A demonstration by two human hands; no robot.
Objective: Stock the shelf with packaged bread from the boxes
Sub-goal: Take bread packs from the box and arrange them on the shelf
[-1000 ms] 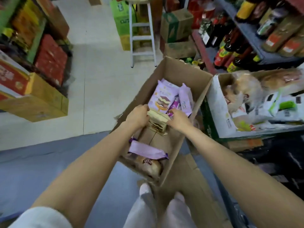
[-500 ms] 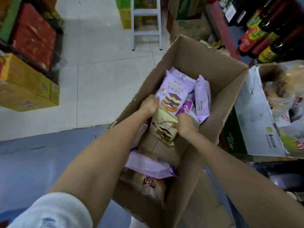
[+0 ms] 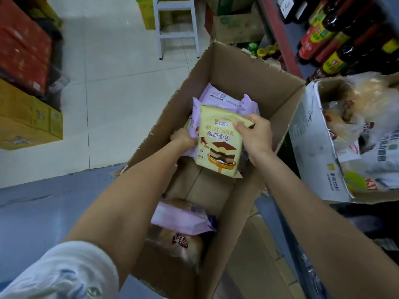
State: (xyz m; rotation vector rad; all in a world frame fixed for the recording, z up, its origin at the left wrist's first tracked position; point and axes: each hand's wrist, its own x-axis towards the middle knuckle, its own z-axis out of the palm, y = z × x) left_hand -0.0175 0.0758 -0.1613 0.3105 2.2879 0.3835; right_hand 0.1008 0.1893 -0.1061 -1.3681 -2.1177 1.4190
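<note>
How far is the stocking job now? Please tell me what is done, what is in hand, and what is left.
Done: the brown box shows bare cardboard floor, so some packs seem taken out already. In hand: the right hand pinches the top corner of a cream mousse bread pack; the left hand is on the purple packs behind it. Left: those purple packs, another purple pack nearer, and the bread in the white box.

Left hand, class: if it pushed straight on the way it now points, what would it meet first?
Probably the purple packets stacked at the far end of the cardboard box; the left hand already reaches among them, though depth is unclear.
</note>
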